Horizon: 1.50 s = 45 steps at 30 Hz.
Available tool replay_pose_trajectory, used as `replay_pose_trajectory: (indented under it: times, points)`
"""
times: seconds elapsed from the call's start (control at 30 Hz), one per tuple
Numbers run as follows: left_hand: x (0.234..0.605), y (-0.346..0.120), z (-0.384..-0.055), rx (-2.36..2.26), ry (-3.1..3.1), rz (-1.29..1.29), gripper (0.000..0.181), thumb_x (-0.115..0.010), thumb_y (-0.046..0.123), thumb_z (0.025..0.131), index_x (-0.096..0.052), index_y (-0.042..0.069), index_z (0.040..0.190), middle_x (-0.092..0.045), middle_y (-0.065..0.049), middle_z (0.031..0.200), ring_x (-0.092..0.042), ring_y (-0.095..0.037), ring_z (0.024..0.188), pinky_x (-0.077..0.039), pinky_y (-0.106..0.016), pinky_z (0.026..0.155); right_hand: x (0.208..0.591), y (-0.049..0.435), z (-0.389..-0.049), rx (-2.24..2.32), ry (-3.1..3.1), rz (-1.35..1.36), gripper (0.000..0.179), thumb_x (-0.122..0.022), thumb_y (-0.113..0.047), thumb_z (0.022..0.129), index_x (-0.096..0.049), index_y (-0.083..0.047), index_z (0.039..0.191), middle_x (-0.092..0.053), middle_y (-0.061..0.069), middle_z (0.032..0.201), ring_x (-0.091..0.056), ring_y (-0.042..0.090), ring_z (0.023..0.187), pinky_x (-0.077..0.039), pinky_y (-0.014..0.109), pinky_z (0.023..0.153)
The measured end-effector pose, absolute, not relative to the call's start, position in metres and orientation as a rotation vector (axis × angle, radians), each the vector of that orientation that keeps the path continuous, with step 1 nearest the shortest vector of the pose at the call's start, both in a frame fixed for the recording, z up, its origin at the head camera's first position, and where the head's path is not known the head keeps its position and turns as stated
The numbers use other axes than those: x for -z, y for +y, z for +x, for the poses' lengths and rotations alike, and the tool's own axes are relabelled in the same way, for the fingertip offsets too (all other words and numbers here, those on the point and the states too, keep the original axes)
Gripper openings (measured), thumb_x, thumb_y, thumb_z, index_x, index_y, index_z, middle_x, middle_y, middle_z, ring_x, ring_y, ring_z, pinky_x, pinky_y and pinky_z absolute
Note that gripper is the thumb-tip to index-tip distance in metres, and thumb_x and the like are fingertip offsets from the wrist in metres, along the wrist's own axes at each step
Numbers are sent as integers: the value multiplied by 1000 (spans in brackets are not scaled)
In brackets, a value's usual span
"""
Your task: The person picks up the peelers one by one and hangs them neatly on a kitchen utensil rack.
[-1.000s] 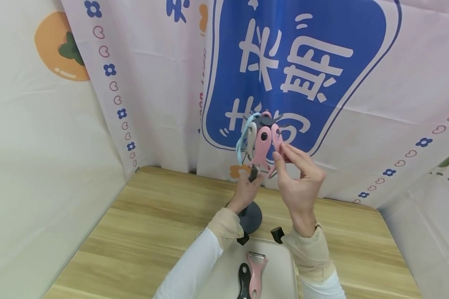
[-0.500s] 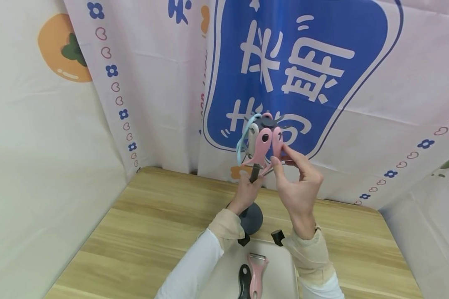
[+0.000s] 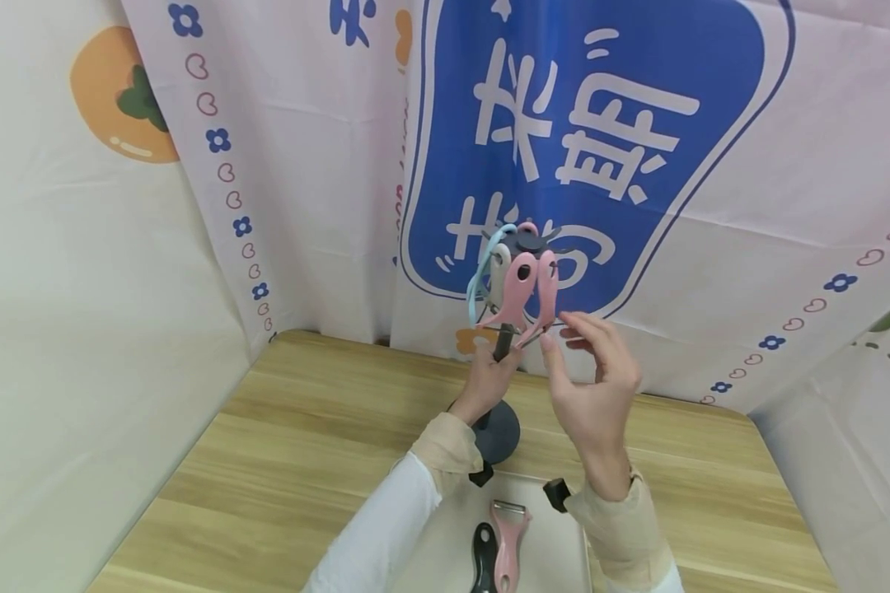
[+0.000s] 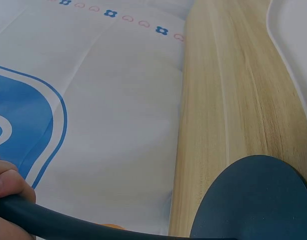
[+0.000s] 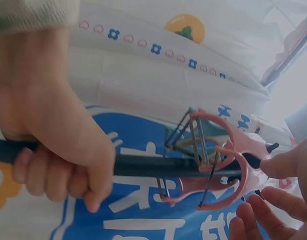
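My left hand grips the dark upright pole of a utensil stand with a round base. From the hooks of its top hang a pink peeler, a second pink peeler, a whitish-handled tool and a light blue loop-shaped piece. Beside the lower end of the second pink peeler is my right hand, thumb and fingers spread apart and holding nothing. The right wrist view shows its fingers close to the peelers' handle ends and the left fist wrapped round the pole.
Below, a pale tray sits on the wooden table, holding another pink peeler and a black-handled tool. A printed cloth hangs close behind the stand.
My right hand has let go of the second pink peeler and drawn down and slightly away; the peeler now hangs on its hook. My left hand keeps its grip on the pole.
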<state>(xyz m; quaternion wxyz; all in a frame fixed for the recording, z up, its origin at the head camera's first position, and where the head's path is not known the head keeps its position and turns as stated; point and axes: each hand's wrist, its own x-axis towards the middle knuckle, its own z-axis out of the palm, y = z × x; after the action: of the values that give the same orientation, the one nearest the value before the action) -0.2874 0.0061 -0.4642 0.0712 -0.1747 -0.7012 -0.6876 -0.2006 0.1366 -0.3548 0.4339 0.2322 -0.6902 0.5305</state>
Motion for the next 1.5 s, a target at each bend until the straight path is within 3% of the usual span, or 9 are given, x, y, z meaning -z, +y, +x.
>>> replay_pose_trajectory:
  times: [0.2, 0.47, 0.77, 0.9, 1.0, 1.13, 1.3, 1.5]
  points:
    - [464, 7, -288, 2081, -2084, -522, 46, -52, 20, 104, -43, 15, 60, -31, 10, 49, -23, -8, 42, -23, -27, 43, 388, 137, -179, -1346, -1781, 669, 32, -79, 13, 85, -78, 1, 114, -76, 18, 109, -70, 18, 97, -57, 22, 90]
    - [465, 7, -287, 2073, -2102, -516, 47, -53, 22, 104, -42, 16, 59, -30, 11, 48, -23, -8, 40, -22, -27, 43, 444, 143, -155, -1269, -1965, 689, 29, -79, 10, 85, -79, -4, 111, -77, 12, 105, -71, 26, 88, -57, 20, 84]
    - [465, 5, -286, 2071, -2116, -529, 46, -52, 21, 105, -44, 15, 60, -31, 10, 48, -23, -9, 41, -22, -27, 42, 490, 158, -135, -1168, -2291, 888, 34, -79, 10, 86, -79, -14, 109, -78, 0, 104, -71, 10, 87, -61, 30, 76]
    - [465, 5, -286, 2100, -2121, -511, 45, -52, 22, 105, -45, 16, 61, -32, 10, 50, -24, -9, 42, -22, -27, 42, 504, 165, -131, -1123, -2447, 1112, 35, -76, 14, 83, -79, -14, 104, -76, -3, 103, -69, 7, 86, -60, 28, 73]
    - [465, 5, -286, 2122, -2122, -502, 44, -51, 23, 105, -45, 16, 62, -33, 11, 50, -24, -8, 43, -22, -27, 42, 513, 167, -128, -1131, -2596, 1206, 28, -74, 12, 87, -79, -12, 101, -75, -4, 101, -67, 4, 87, -59, 25, 75]
    - [465, 5, -286, 2128, -2121, -513, 44, -51, 22, 105, -45, 15, 62, -32, 11, 49, -23, -8, 42, -22, -27, 42, 522, 167, -122, -1121, -2801, 1175, 21, -72, 6, 94, -80, -12, 101, -72, -8, 101, -66, 1, 94, -60, 24, 82]
    - [466, 4, -285, 2128, -2111, -517, 45, -51, 22, 105, -45, 15, 62, -32, 10, 49, -22, -8, 41, -22, -27, 42, 527, 168, -119, -1061, -2869, 1128, 29, -71, 9, 93, -80, -18, 99, -67, -13, 101, -63, 1, 97, -59, 25, 85]
    - [465, 4, -285, 2143, -2105, -511, 44, -52, 22, 105, -45, 15, 62, -32, 10, 49, -22, -9, 41, -21, -27, 41, 532, 167, -116, -984, -2853, 1149, 34, -69, 15, 94, -79, -17, 94, -60, -10, 104, -60, 2, 100, -58, 24, 86]
